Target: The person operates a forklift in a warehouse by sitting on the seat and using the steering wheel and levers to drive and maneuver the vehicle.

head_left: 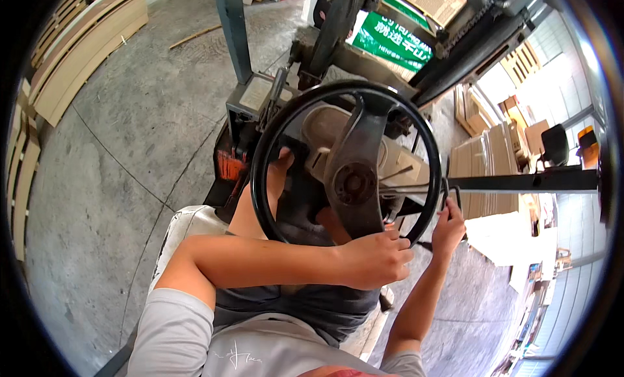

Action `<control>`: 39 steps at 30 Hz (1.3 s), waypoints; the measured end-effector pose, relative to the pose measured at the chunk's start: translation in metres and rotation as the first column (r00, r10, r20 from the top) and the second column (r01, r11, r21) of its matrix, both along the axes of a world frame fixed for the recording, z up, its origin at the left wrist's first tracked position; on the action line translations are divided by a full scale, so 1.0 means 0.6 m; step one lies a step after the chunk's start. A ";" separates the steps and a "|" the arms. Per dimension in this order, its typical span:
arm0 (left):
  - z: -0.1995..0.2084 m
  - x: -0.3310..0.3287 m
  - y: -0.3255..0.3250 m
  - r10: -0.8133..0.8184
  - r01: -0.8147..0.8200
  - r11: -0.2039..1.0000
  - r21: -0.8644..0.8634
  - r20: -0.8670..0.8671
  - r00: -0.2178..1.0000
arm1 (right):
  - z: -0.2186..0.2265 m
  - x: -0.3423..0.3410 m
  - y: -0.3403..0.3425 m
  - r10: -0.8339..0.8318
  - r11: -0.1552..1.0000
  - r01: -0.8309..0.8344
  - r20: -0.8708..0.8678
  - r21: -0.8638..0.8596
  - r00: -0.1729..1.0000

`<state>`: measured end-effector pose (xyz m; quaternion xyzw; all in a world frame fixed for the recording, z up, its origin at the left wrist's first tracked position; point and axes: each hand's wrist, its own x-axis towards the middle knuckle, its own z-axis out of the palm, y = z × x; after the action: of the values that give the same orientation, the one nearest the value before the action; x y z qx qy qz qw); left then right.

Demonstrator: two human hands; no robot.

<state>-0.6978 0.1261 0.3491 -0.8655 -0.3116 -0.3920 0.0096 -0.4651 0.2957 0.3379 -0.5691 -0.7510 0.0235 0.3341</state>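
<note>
On the steering wheel (355,183), left fingers (402,255) clamp, tips hidden; whether right fingers (451,212) grip the lever (408,191), I cannot tell.

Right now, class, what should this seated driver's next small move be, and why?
Probably slide the left hand leftward along the black steering wheel: the left forearm stretches across the lap to its lower right, while the right hand is at the bent metal levers, off the wheel.

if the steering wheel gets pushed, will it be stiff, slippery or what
The steering wheel would probably turn rather than tip, since a broad spoke joins its rim to the centre. That rim looks thick and round, so it is likely stiff. Its glossy shine suggests it may feel slightly slippery.
</note>
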 end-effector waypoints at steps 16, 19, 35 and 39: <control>0.015 0.021 -0.087 0.010 -0.020 0.994 -0.103 -0.093 0.996 | -0.004 0.077 -0.030 0.128 0.991 -0.130 -0.088 -0.012 0.988; 0.002 -0.057 -0.162 0.190 -0.183 0.974 -0.136 0.041 0.981 | -0.030 0.098 -0.106 0.152 0.970 -0.207 -0.347 -0.127 0.925; 0.038 -0.208 -0.136 0.741 -0.749 0.662 0.029 0.129 0.659 | -0.251 0.235 -0.349 0.205 0.976 -0.213 -0.126 -0.048 0.971; 0.034 -0.213 -0.126 0.755 -0.775 0.631 0.045 0.196 0.626 | -0.256 0.219 -0.368 0.194 0.975 -0.186 -0.067 0.119 0.979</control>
<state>-0.8255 0.0507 0.3694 -0.6143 -0.6244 -0.4369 0.2046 -0.3338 0.0751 0.1843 -0.4735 -0.7885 0.0351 0.3909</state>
